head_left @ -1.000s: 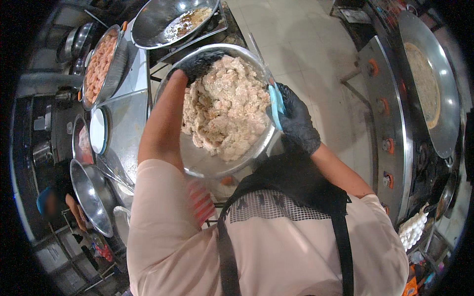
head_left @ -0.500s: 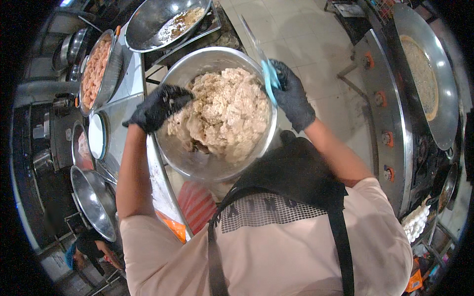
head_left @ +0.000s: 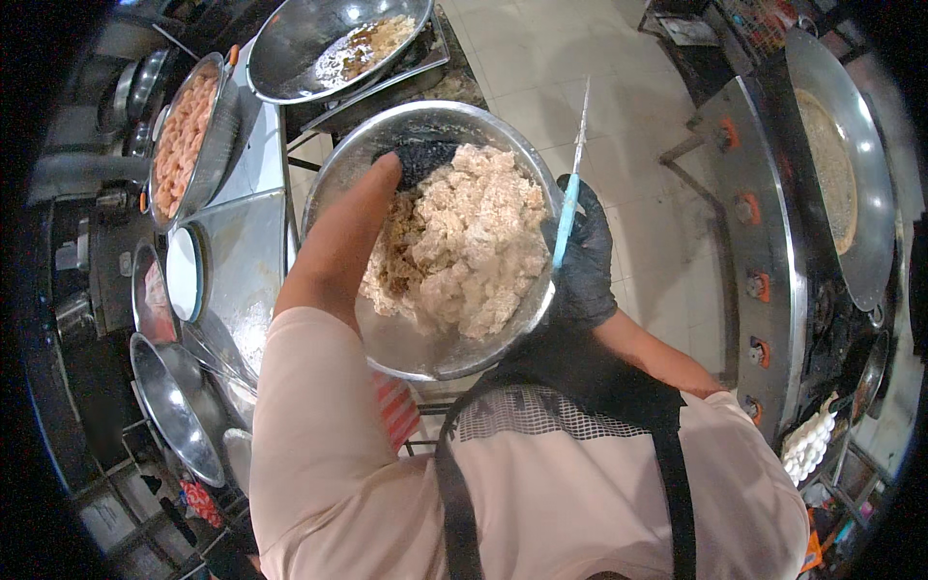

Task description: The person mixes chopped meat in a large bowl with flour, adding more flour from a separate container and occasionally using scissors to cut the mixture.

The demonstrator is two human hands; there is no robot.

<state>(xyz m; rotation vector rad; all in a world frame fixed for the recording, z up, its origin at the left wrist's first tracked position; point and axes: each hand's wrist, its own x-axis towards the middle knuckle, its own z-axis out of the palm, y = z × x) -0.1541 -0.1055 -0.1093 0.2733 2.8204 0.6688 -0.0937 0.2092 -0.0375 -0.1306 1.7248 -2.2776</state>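
A large steel mixing bowl (head_left: 435, 367) in front of me holds a heap of pale, lumpy mince-like mixture (head_left: 474, 242). My left hand (head_left: 423, 162), in a black glove, reaches into the bowl's far left part against the heap; its fingers are hidden there. At the bowl's right rim my right hand (head_left: 588, 261), also black-gloved, is closed on a knife (head_left: 570, 208) with a light blue handle. The knife's thin blade, smeared with residue, points away from me, outside the bowl.
At the far left, a colander (head_left: 217, 135) of pinkish meat pieces stands on a metal table (head_left: 246, 232) near a white round lid (head_left: 184, 271). Beyond the bowl sits a wok (head_left: 275, 72). Another wok (head_left: 870, 164) rests on the stove (head_left: 730, 222) at right. A steel basin (head_left: 179, 406) is lower left.
My left hand has gone from the bowl's left rim down into its far left part. The right hand has shifted nearer along the rim, and the knife's blade has swung from leaning left to slightly right.
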